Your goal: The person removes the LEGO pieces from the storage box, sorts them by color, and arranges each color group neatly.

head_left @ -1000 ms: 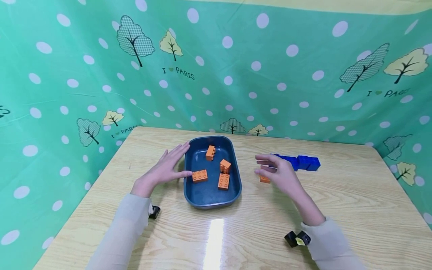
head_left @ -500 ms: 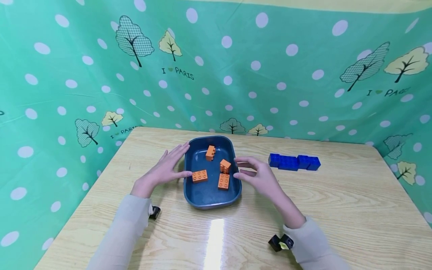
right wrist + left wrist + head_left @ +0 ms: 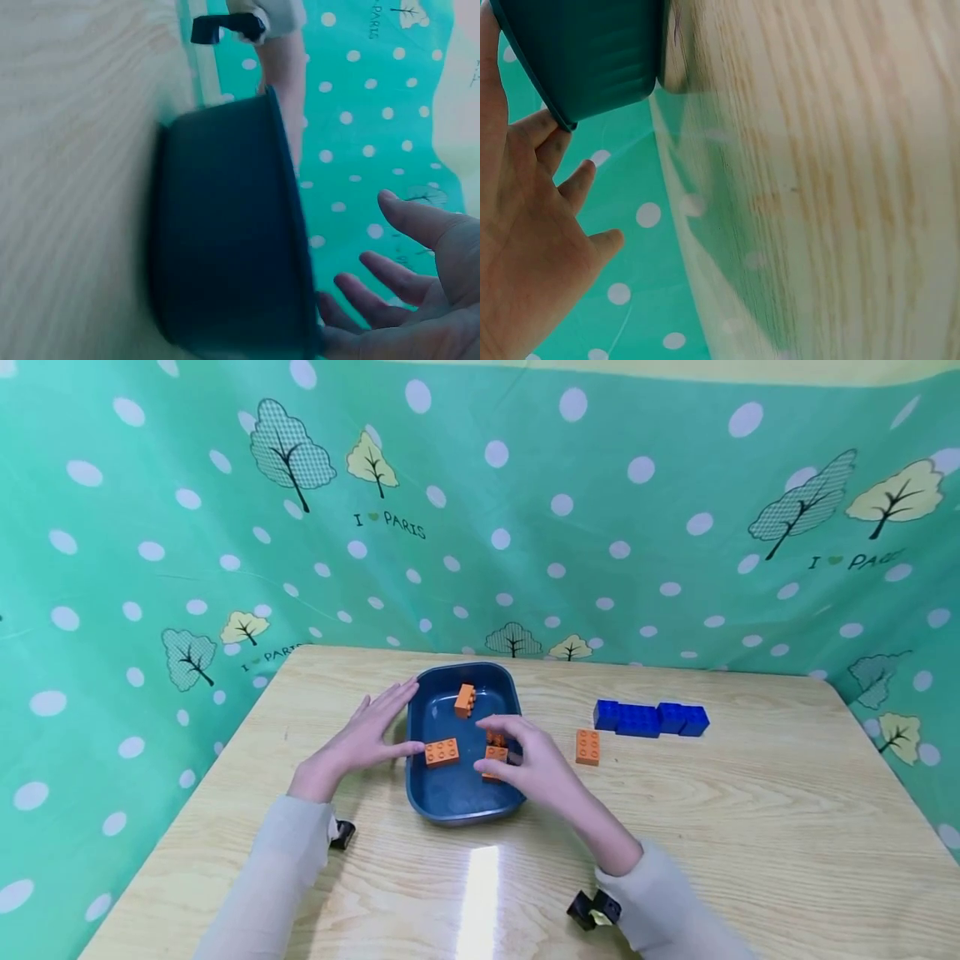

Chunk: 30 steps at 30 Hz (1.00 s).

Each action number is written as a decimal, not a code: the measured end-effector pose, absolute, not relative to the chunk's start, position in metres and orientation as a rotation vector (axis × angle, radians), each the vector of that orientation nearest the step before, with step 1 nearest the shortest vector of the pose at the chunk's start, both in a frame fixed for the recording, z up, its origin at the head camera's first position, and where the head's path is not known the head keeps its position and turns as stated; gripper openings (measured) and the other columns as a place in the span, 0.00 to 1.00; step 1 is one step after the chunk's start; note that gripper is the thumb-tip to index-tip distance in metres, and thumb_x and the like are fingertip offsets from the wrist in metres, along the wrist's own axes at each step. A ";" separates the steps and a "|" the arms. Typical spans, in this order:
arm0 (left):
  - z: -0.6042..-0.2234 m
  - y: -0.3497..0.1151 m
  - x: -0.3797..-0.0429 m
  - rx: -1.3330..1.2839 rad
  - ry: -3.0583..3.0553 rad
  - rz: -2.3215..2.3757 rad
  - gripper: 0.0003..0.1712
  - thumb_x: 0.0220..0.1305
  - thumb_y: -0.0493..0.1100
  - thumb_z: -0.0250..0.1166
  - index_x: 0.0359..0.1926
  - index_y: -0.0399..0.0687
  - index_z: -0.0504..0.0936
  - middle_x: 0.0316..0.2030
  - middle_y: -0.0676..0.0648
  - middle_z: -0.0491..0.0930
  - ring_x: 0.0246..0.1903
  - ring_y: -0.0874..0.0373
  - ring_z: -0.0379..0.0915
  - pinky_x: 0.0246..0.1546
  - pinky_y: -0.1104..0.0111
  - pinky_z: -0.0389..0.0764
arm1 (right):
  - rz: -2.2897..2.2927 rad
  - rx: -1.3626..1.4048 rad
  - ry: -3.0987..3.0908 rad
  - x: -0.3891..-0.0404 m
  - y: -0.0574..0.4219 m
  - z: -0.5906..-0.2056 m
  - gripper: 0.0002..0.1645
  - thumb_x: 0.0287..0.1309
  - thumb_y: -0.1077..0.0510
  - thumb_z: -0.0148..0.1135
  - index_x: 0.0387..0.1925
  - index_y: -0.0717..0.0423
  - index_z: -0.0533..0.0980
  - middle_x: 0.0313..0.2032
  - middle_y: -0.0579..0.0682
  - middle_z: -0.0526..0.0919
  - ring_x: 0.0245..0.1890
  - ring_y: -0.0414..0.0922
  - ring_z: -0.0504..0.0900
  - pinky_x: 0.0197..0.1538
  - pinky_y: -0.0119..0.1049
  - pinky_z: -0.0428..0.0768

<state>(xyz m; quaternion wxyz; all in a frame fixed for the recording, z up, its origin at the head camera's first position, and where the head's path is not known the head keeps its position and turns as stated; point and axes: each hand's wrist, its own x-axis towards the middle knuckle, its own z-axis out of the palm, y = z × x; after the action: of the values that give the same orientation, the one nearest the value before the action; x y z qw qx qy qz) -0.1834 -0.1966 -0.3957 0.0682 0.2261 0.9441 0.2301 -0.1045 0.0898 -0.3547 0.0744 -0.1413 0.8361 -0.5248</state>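
A dark blue bin (image 3: pixel 465 802) stands on the wooden table with several orange toy bricks inside. My left hand (image 3: pixel 367 735) lies with straight, spread fingers along the bin's left rim; the left wrist view shows its fingertips at the rim. Over the bin's right side hovers my right hand (image 3: pixel 528 764), thumb and fingers parted with nothing between them. Beneath it, an orange brick (image 3: pixel 495 763) and another behind are partly hidden. Farther left in the bin are an orange brick (image 3: pixel 442 752) by my left thumb and one tipped on its side (image 3: pixel 465 701).
Right of the bin, one orange brick (image 3: pixel 588 747) lies studs up on the table (image 3: pixel 750 827). Behind it, several blue bricks (image 3: pixel 638 720) form a row. A green dotted curtain (image 3: pixel 630 510) hangs at the table's back edge.
My right hand has moved left from beside the blue row to over the bin, leaving the orange brick on the table uncovered. My left hand has stayed at the rim.
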 end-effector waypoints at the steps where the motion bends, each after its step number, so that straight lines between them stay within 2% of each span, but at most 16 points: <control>1: -0.396 -0.197 -0.183 0.680 2.841 0.697 0.57 0.61 0.63 0.68 0.80 0.58 0.44 0.81 0.50 0.42 0.79 0.39 0.37 0.76 0.36 0.34 | -1.561 -0.419 2.518 -0.105 0.087 -0.357 0.29 0.59 0.55 0.71 0.62 0.51 0.75 0.66 0.53 0.74 0.69 0.54 0.71 0.69 0.55 0.73; 6: -0.398 -0.197 -0.183 0.688 2.842 0.698 0.57 0.61 0.63 0.67 0.80 0.58 0.44 0.81 0.50 0.42 0.79 0.39 0.37 0.75 0.35 0.35 | -1.513 -0.434 2.526 -0.111 0.075 -0.369 0.30 0.59 0.54 0.71 0.63 0.51 0.75 0.70 0.56 0.70 0.76 0.56 0.59 0.74 0.58 0.65; 11: -0.399 -0.197 -0.183 0.691 2.843 0.693 0.57 0.61 0.63 0.67 0.80 0.58 0.44 0.81 0.50 0.42 0.79 0.39 0.37 0.75 0.35 0.35 | -1.507 -0.447 2.519 -0.115 0.069 -0.375 0.30 0.57 0.56 0.72 0.62 0.53 0.75 0.69 0.57 0.69 0.78 0.59 0.51 0.75 0.62 0.61; 14: -0.398 -0.197 -0.184 0.690 2.843 0.694 0.57 0.61 0.63 0.67 0.80 0.58 0.44 0.81 0.49 0.42 0.79 0.39 0.37 0.76 0.36 0.35 | -1.513 -0.428 2.516 -0.117 0.066 -0.376 0.30 0.56 0.58 0.73 0.60 0.53 0.76 0.68 0.55 0.69 0.79 0.59 0.50 0.73 0.60 0.65; 19: -0.397 -0.197 -0.184 0.692 2.842 0.693 0.57 0.61 0.64 0.67 0.80 0.57 0.44 0.81 0.49 0.42 0.79 0.39 0.37 0.76 0.36 0.35 | -1.450 -0.413 2.525 -0.119 0.062 -0.376 0.30 0.54 0.62 0.74 0.60 0.52 0.76 0.69 0.56 0.68 0.79 0.59 0.50 0.64 0.54 0.78; 21: -0.397 -0.197 -0.185 0.693 2.842 0.689 0.57 0.61 0.64 0.66 0.80 0.57 0.44 0.81 0.49 0.41 0.79 0.39 0.37 0.75 0.36 0.35 | -1.386 -0.431 2.548 -0.120 0.061 -0.376 0.32 0.54 0.62 0.74 0.61 0.53 0.75 0.68 0.57 0.69 0.75 0.59 0.58 0.61 0.52 0.81; 25: -0.398 -0.198 -0.185 0.699 2.847 0.683 0.57 0.62 0.63 0.67 0.80 0.58 0.43 0.81 0.50 0.41 0.79 0.39 0.37 0.75 0.35 0.35 | -1.270 -0.435 2.564 -0.121 0.058 -0.378 0.35 0.53 0.61 0.75 0.63 0.53 0.73 0.64 0.58 0.71 0.62 0.57 0.75 0.58 0.48 0.83; 27: -0.398 -0.198 -0.185 0.706 2.848 0.683 0.57 0.62 0.63 0.67 0.80 0.58 0.43 0.81 0.50 0.41 0.79 0.39 0.37 0.75 0.35 0.36 | -1.230 -0.417 2.559 -0.121 0.056 -0.379 0.37 0.53 0.60 0.75 0.65 0.53 0.72 0.64 0.58 0.72 0.58 0.54 0.78 0.58 0.48 0.82; 30: -0.398 -0.198 -0.185 0.711 2.848 0.685 0.57 0.62 0.62 0.67 0.80 0.58 0.43 0.81 0.50 0.41 0.79 0.39 0.37 0.75 0.35 0.36 | -1.200 -0.376 2.548 -0.122 0.053 -0.381 0.39 0.53 0.61 0.75 0.66 0.52 0.70 0.64 0.58 0.72 0.58 0.53 0.77 0.60 0.50 0.81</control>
<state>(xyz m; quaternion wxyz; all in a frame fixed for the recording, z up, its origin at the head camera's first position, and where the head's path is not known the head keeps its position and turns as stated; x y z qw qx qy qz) -0.1845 -0.1981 -0.3985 0.0637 0.2355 0.9429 0.2268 -0.1221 0.0526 -0.3814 0.1495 -0.1310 0.8867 -0.4175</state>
